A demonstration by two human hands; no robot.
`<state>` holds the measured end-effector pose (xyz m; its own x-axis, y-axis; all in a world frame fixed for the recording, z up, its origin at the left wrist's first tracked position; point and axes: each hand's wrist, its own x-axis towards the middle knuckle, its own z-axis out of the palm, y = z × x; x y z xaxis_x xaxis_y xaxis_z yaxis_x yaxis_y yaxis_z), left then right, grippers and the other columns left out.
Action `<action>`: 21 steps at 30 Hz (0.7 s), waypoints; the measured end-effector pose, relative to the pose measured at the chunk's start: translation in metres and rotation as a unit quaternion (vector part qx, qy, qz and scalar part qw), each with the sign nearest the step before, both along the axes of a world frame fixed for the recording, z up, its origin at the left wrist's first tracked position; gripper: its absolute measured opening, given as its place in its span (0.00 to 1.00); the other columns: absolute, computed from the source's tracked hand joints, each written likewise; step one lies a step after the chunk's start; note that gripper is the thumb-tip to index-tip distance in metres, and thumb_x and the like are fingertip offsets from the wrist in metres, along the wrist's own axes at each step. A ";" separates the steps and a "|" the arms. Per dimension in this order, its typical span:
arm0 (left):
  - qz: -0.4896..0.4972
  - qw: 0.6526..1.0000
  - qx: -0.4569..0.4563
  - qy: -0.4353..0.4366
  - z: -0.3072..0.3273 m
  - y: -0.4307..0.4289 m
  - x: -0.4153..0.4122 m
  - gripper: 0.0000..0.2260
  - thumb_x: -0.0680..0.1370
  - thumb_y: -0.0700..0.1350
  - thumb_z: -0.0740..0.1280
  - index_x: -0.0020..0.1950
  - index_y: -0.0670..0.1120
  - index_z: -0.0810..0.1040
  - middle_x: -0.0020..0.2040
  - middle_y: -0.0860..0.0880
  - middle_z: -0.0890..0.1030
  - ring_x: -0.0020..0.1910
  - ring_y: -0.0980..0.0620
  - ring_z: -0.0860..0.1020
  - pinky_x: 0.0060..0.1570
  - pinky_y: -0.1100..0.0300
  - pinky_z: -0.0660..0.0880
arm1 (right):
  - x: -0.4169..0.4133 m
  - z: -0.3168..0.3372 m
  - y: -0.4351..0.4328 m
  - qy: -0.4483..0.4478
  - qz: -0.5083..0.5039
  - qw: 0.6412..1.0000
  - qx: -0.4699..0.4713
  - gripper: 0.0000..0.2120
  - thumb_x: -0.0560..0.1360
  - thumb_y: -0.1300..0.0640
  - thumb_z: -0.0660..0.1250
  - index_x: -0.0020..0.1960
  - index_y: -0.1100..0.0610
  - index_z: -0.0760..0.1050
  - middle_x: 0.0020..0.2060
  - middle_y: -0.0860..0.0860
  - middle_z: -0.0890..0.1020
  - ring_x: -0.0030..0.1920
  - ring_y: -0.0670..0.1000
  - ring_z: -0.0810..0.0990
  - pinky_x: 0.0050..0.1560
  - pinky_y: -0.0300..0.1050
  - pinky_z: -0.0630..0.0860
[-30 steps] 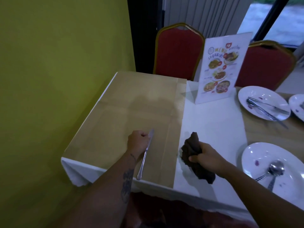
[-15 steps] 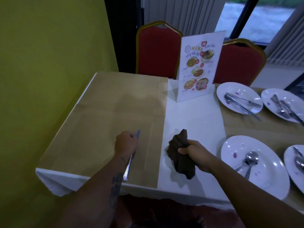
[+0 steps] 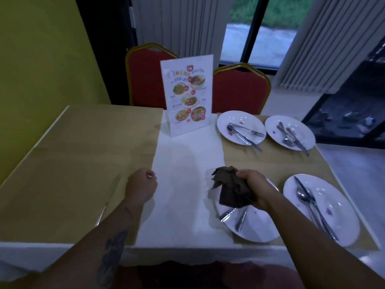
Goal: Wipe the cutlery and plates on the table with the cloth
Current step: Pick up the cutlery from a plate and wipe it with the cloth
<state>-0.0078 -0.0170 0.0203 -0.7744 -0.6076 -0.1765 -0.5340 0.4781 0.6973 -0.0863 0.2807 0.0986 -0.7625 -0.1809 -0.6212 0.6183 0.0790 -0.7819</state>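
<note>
Stand card [image 3: 187, 94] reads "MENU"; right hand [image 3: 257, 189] grips dark cloth [image 3: 230, 189].

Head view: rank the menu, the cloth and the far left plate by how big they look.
1. The menu.
2. The far left plate and the cloth look alike; cloth is nearer, so unranked.

Right hand [image 3: 256, 188] gripping a bunched dark cloth [image 3: 231, 188] over a white plate [image 3: 258, 230] of cutlery [image 3: 241, 220], left hand [image 3: 140, 188] fisted over the tablecloth [image 3: 183, 159], menu stand [image 3: 187, 94] behind.
</note>
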 end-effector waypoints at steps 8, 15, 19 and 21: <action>-0.219 0.975 0.009 -0.036 0.008 0.168 -0.021 0.04 0.75 0.46 0.68 0.47 0.50 0.83 0.47 0.49 0.84 0.47 0.49 0.82 0.50 0.56 0.79 | -0.014 0.004 0.105 -0.037 -0.023 0.994 -0.100 0.25 0.70 0.66 0.64 0.67 0.69 0.74 0.59 0.66 0.80 0.52 0.63 0.80 0.63 0.59 0.73; -0.251 0.952 -0.148 -0.099 0.004 0.221 -0.016 0.10 0.73 0.54 0.70 0.47 0.50 0.86 0.50 0.50 0.79 0.49 0.50 0.78 0.51 0.56 0.78 | -0.016 -0.004 0.152 -0.052 -0.031 0.995 -0.073 0.10 0.70 0.67 0.56 0.47 0.63 0.74 0.37 0.57 0.76 0.35 0.57 0.77 0.38 0.47 0.73; -0.242 0.948 -0.178 -0.104 0.009 0.230 -0.013 0.08 0.73 0.48 0.68 0.44 0.48 0.85 0.49 0.48 0.79 0.49 0.48 0.79 0.49 0.56 0.78 | -0.012 -0.011 0.166 -0.053 -0.036 0.996 -0.062 0.09 0.68 0.68 0.56 0.46 0.61 0.70 0.37 0.57 0.75 0.38 0.57 0.76 0.39 0.46 0.71; -0.214 0.962 -0.138 -0.099 0.013 0.231 -0.014 0.06 0.72 0.47 0.67 0.41 0.48 0.83 0.46 0.49 0.81 0.46 0.48 0.80 0.46 0.58 0.78 | -0.013 -0.018 0.166 -0.056 -0.034 0.996 -0.053 0.15 0.67 0.68 0.58 0.51 0.61 0.74 0.44 0.59 0.78 0.45 0.60 0.78 0.44 0.49 0.74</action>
